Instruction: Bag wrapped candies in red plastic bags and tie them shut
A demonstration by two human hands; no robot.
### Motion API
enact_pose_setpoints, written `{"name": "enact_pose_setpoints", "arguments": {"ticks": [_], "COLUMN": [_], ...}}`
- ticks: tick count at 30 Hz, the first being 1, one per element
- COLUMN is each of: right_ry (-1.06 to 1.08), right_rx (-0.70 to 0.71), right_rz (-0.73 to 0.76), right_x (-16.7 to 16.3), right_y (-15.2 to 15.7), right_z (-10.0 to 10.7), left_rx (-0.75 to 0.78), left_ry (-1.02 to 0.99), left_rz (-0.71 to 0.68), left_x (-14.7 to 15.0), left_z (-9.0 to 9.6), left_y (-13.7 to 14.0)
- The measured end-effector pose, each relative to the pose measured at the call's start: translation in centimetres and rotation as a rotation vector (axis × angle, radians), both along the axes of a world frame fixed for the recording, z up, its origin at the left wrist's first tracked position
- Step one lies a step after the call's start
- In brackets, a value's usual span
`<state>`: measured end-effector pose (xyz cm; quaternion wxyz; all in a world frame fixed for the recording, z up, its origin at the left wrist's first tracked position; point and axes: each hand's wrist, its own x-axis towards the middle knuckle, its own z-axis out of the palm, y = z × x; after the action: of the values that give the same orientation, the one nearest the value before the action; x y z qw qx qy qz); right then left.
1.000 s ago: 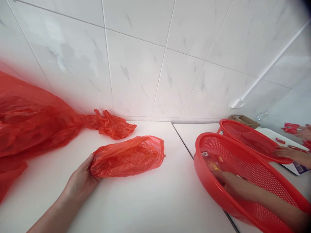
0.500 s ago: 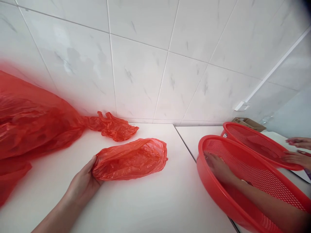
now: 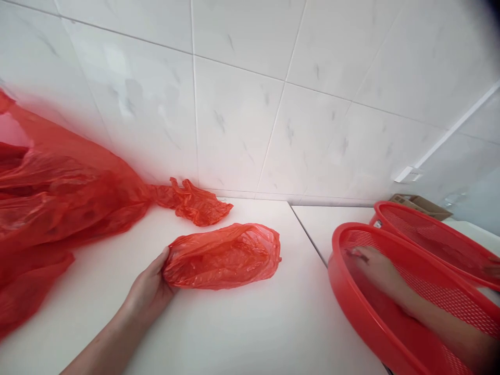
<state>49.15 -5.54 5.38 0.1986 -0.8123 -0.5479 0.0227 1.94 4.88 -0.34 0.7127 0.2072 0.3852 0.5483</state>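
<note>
Bag (image 3: 221, 258) of thin red plastic, at the centre of the frame, lies on the white bench (image 3: 250, 333) with its mouth spread wide and facing up. The left hand (image 3: 150, 289), entering from lower left, grips the bag's left end, thumb on the rim and fingers tucked beneath. Just behind the bag sits a crumpled red piece (image 3: 201, 205) of plastic, which meets a large heap (image 3: 82, 192) of red plastic filling the left side of the frame; whether they are joined I cannot tell. At lower right the right hand (image 3: 377, 268) reaches inside a red basket (image 3: 347, 302) with perforated walls; its fingers are blurred, so I cannot tell whether they hold anything. Beyond stands a second red basket (image 3: 414, 224), a co-worker's hand (image 3: 492, 267) at its edge by the right border. Farther back are a cardboard box (image 3: 429, 207) and, on the tiled wall (image 3: 242, 120), a white socket (image 3: 408, 174).
</note>
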Motion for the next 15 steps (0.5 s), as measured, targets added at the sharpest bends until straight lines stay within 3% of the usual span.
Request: {"name": "enact_pose_setpoints", "arguments": {"ticks": [4,6,8,10,12,15], "right_ry": [-0.001,-0.053,-0.083,-0.088,-0.109,-0.168], "right_rx": [0.26,0.361,0.32,0.171,0.116,0.023], "right_rz": [0.025,0.249,0.56,0.806,0.985,1.099], "right_x": [-3.4,-7.1,-11.5,-15.9,-19.7,-23.4], "right_y": [0.6,1.3,2.3,3.7,5.5,8.4], "right_z": [4.6,6.7,8.1,8.4,7.6,5.3], "left_rx": [0.011,0.008,0.007,0.009,0.019,0.039], "left_ry": [-0.026,-0.046,-0.064,-0.074,-0.079,-0.077], "left_rz": [-0.043,-0.043,-0.045,-0.04,-0.04,-0.07], "left_x": [0.2,0.3,0.4,0.5,0.6,0.6], "left_z": [0.3,0.4,0.6,0.7,0.7,0.7], "left_y": [-0.2,-0.3,-0.5,-0.6,-0.8,-0.9]}}
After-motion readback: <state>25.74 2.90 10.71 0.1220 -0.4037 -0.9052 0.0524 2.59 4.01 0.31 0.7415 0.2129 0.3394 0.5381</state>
